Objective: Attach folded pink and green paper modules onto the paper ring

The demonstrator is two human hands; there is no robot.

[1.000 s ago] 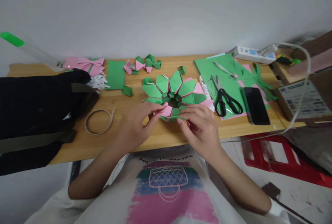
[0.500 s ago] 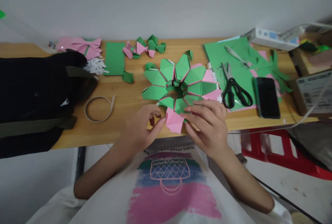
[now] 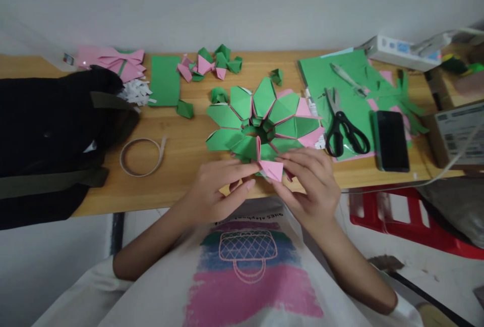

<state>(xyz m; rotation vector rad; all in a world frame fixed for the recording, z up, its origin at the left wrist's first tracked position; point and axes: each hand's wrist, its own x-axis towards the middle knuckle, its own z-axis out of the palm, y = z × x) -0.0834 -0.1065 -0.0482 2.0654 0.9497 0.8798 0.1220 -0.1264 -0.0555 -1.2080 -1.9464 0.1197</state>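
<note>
Paper flower (image 3: 264, 97) on desk (image 3: 181, 150), near front edge. Right hand (image 3: 313, 185) pinching pink flap (image 3: 273, 170) at its near side; left hand (image 3: 217, 188) alongside, thumb and forefinger parted. Scissors (image 3: 343, 127) right.

Right hand (image 3: 308, 180) holding 1 pink flap (image 3: 273, 169), left hand (image 3: 221, 185) touching it, near side of paper ring (image 3: 264, 97) (mostly green).

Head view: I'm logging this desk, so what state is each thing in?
Petal ring, lying with open centre
Pink piece, folded
Left hand, thumb apart from forefinger
Right hand, pinching the pink piece
Scissors, blades parted
Phone, face up, screen dark
Strip coil, looped, one end loose
White scraps, heaped
Small green sheet, flat
</note>
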